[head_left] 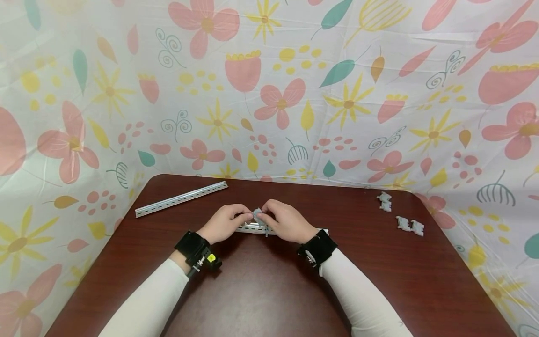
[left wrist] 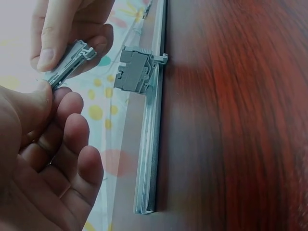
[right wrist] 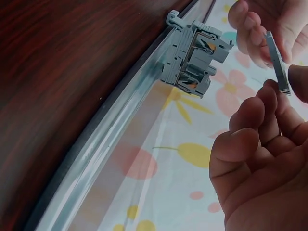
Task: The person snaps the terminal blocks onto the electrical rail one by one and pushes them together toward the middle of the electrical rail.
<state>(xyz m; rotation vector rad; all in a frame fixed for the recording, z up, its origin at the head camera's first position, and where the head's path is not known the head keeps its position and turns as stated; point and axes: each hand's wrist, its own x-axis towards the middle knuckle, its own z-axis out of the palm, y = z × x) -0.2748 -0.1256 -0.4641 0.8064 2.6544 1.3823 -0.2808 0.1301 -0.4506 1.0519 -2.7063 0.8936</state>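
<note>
Over the middle of the table, my left hand (head_left: 225, 223) and right hand (head_left: 290, 222) meet at a thin grey terminal block (left wrist: 71, 61). Thumb and fingertips of each hand pinch one end of it, as both wrist views show. Below the hands lies a slotted metal DIN rail (head_left: 252, 228), partly covered by them in the head view. Another grey terminal block (right wrist: 197, 53) sits upright on that rail, its side face with metal contacts visible in the right wrist view. The held block is apart from the rail.
A second slotted rail (head_left: 181, 200) lies at an angle on the back left of the dark wooden table (head_left: 261, 290). Several grey terminal blocks (head_left: 403, 223) lie towards the right edge. A flower-patterned cloth (head_left: 278, 103) hangs behind and at the sides.
</note>
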